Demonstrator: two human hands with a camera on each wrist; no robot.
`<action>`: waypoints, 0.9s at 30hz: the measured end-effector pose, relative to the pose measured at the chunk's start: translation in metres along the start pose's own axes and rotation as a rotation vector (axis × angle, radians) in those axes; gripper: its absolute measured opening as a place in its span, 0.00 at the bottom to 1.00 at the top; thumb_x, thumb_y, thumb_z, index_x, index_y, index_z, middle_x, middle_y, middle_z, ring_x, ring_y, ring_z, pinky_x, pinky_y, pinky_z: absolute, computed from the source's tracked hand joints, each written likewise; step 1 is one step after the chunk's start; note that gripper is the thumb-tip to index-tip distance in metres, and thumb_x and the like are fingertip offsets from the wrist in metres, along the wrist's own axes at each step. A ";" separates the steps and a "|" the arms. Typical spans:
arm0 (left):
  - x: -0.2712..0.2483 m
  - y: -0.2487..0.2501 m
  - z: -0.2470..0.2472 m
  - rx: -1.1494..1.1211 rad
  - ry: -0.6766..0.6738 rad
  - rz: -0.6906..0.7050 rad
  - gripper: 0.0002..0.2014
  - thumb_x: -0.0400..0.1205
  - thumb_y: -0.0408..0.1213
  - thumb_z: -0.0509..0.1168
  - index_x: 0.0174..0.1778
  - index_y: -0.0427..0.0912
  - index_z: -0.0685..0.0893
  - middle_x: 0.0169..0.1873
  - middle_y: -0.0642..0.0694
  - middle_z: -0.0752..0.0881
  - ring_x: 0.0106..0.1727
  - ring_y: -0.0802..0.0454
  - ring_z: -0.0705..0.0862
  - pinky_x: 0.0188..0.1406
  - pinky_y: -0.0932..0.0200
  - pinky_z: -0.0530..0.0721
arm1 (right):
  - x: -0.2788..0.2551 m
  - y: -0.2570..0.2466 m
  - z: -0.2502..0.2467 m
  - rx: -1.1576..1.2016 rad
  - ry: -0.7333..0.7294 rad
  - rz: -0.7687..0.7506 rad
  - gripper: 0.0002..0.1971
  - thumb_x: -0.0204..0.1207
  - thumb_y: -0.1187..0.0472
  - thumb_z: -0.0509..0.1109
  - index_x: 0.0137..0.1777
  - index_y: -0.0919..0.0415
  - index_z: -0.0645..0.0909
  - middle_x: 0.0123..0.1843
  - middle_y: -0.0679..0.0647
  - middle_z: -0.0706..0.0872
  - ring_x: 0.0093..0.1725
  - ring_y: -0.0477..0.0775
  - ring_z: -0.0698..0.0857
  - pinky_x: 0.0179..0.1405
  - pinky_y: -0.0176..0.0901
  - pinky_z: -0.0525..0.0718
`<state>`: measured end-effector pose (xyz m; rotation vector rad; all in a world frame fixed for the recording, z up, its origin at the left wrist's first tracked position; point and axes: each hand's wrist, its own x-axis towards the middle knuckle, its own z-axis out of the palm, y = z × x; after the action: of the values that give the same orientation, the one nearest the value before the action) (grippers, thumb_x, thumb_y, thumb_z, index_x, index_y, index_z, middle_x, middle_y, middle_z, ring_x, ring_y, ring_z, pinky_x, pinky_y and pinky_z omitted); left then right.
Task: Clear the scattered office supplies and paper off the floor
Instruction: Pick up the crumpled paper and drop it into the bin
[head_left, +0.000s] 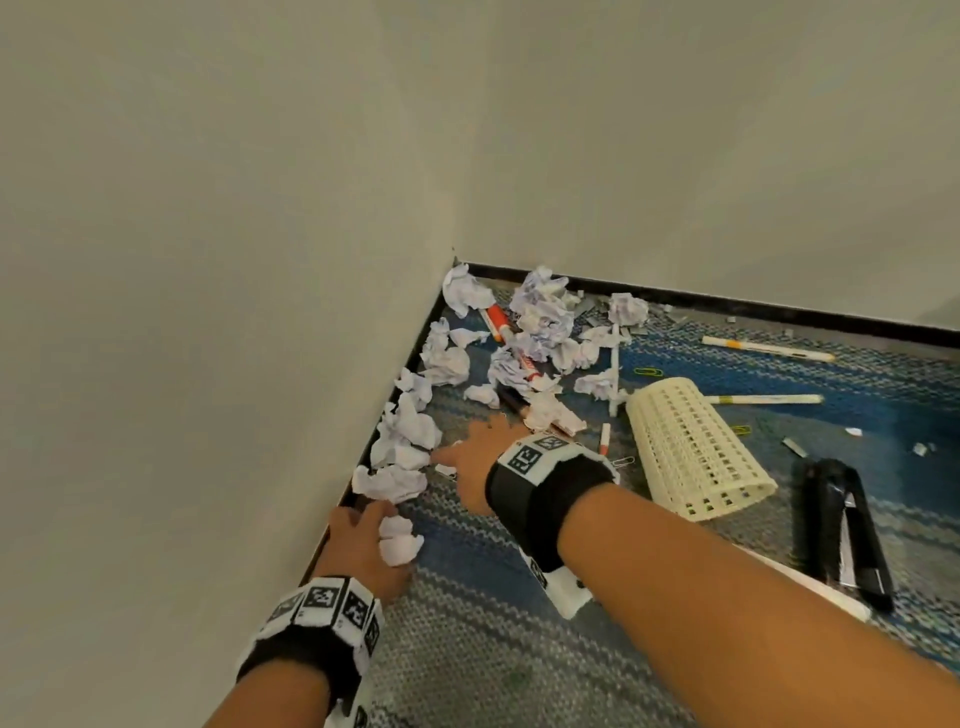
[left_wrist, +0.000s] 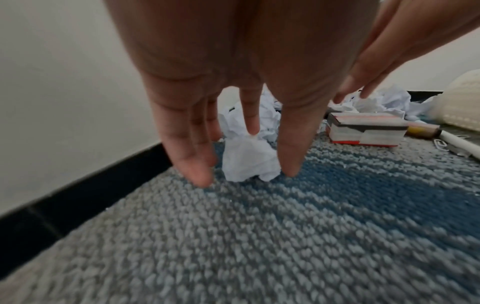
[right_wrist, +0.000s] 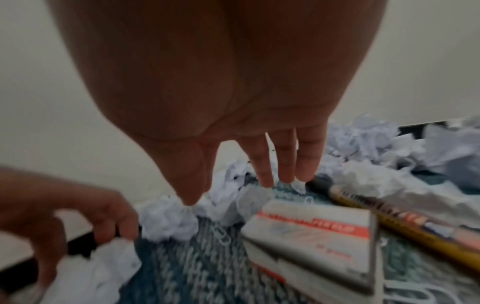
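Note:
Several crumpled white paper balls (head_left: 410, 431) lie along the wall's black skirting and in the corner of the blue-grey carpet. My left hand (head_left: 384, 525) is down on the carpet by the wall. Its thumb and fingers (left_wrist: 192, 160) close round one paper ball (left_wrist: 249, 158), also seen under that hand (right_wrist: 111, 261) in the right wrist view. My right hand (head_left: 457, 441) reaches past it with straight, spread fingers (right_wrist: 285, 164). The tips touch paper scraps (right_wrist: 298, 184) and hold nothing.
A paper clip box (right_wrist: 311, 236) and a marker (right_wrist: 389, 222) lie just right of my right hand. A cream mesh pen holder (head_left: 696, 447) lies on its side. A black stapler (head_left: 841, 535), pens (head_left: 763, 348), red markers (head_left: 496, 319) and paper clips (head_left: 649, 372) are scattered around.

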<state>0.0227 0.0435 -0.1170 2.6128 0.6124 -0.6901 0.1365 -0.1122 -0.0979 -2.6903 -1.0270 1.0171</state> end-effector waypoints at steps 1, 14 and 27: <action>0.003 -0.001 0.002 -0.008 0.011 0.012 0.24 0.73 0.45 0.70 0.64 0.47 0.74 0.58 0.41 0.68 0.53 0.41 0.78 0.60 0.54 0.76 | 0.008 -0.004 0.007 -0.050 -0.007 -0.013 0.27 0.81 0.55 0.55 0.80 0.41 0.57 0.81 0.65 0.56 0.78 0.74 0.56 0.73 0.66 0.61; -0.031 0.062 -0.026 -0.289 0.256 0.151 0.20 0.80 0.35 0.63 0.69 0.47 0.74 0.52 0.41 0.84 0.50 0.43 0.81 0.53 0.54 0.77 | -0.079 0.006 0.008 0.589 0.784 -0.027 0.15 0.81 0.58 0.60 0.67 0.49 0.77 0.54 0.53 0.75 0.51 0.53 0.76 0.47 0.40 0.72; -0.202 0.350 -0.042 -0.494 0.277 1.267 0.15 0.81 0.42 0.63 0.61 0.61 0.72 0.45 0.62 0.80 0.46 0.67 0.79 0.41 0.79 0.75 | -0.449 0.068 -0.005 0.589 2.037 0.294 0.12 0.72 0.47 0.72 0.55 0.38 0.77 0.46 0.43 0.80 0.39 0.43 0.79 0.42 0.32 0.79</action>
<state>0.0520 -0.2935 0.1072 2.0326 -0.7227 0.2140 -0.0702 -0.4429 0.1355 -1.7858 0.1510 -1.1951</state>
